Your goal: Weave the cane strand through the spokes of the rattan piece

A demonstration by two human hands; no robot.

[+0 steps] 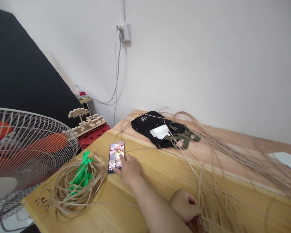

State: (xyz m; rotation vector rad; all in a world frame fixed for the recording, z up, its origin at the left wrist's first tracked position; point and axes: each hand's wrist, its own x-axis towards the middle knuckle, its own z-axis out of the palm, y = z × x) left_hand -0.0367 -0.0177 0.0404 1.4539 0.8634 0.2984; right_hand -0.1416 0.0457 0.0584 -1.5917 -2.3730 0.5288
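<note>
My right hand [129, 166] reaches to a smartphone [113, 161] lying on the wooden table, its index finger on the lit screen and its thumb by the phone's lower edge. The other fingers are loosely curled. Lower down, beyond my right forearm, my left hand [184, 205] is closed around pale rattan strands [213, 204]. They fan out from it across the table; its fingertips are partly hidden. Left of the phone lies a coil of rattan [60, 191] tied with a green plastic strip [81, 176].
A black bag [146, 124] with a white paper [160, 131] lies near the wall, long strands beside it. A caged fan [31, 145] stands left. Behind it, a wooden tree model [87, 124] rests by a red stool [94, 137]. Another white sheet [287, 161] lies right.
</note>
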